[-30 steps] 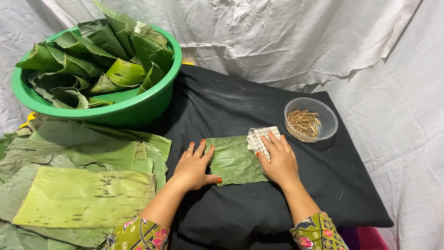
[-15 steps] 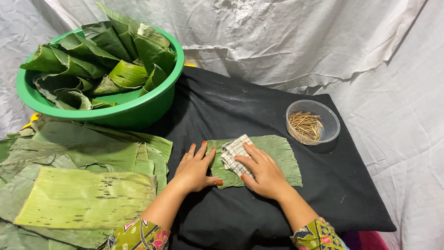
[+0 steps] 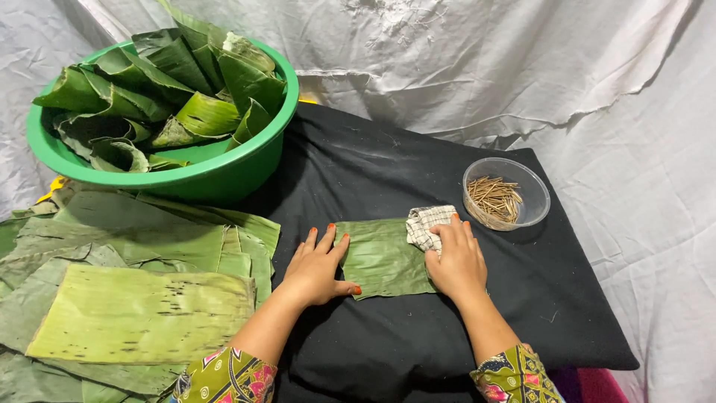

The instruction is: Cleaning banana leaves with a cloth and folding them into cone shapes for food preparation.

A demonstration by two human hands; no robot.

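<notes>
Left hand (image 3: 317, 267) flat, fingers spread, palm down, pinning the left edge of a small banana leaf piece (image 3: 382, 257) on the black cloth (image 3: 418, 343); holds nothing. Right hand (image 3: 456, 261) closed over a folded checked cloth (image 3: 426, 224), pressing it on the leaf's right end, cloth poking out past the fingertips. Leaf piece lies flat between both hands, near the middle of the black cloth. Just beyond the right hand, apart from it: clear plastic bowl (image 3: 507, 194) of thin wooden sticks (image 3: 496, 198). Left of the left hand: stack of flat banana leaf sheets (image 3: 142, 313), overlapping. Far left, behind them: green basin (image 3: 224, 175) packed with rolled, folded banana leaves (image 3: 164, 89). White sheet (image 3: 477, 67) backdrop, wrinkled. Patterned sleeves at both wrists.
</notes>
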